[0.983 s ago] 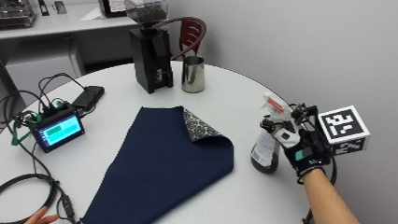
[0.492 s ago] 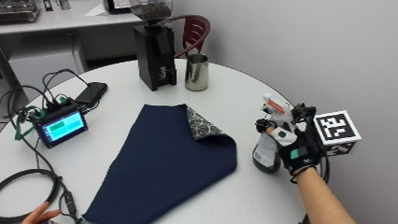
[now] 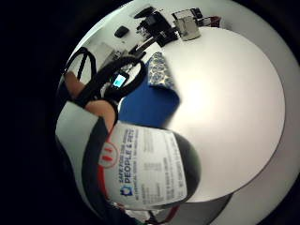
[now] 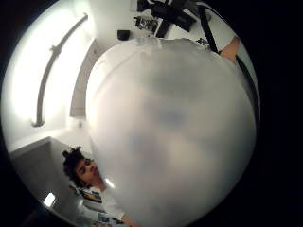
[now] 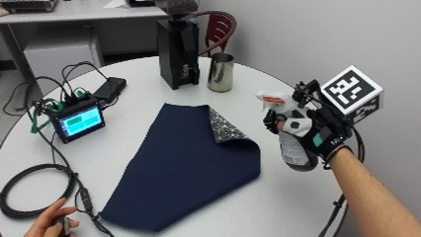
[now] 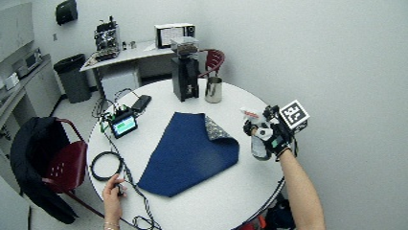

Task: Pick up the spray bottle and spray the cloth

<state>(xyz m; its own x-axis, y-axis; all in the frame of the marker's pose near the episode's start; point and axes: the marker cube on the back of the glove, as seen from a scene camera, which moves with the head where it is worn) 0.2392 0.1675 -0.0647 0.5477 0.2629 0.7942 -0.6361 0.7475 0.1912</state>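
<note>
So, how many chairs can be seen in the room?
2. One red chair stands behind the table, past the black grinder. The other chair stands at the table's near left, with a dark coat on its back. More may be out of view.

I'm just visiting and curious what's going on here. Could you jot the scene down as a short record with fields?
Setting: round white table
Hand: gloved right hand grips the spray bottle
Bottle: lifted off the table, upright, nozzle toward the cloth
Cloth: dark blue cloth lies flat, one corner folded back showing a patterned underside
Other items: black grinder, metal cup, small screen with cables
Other hand: bare hand at the table edge
</note>
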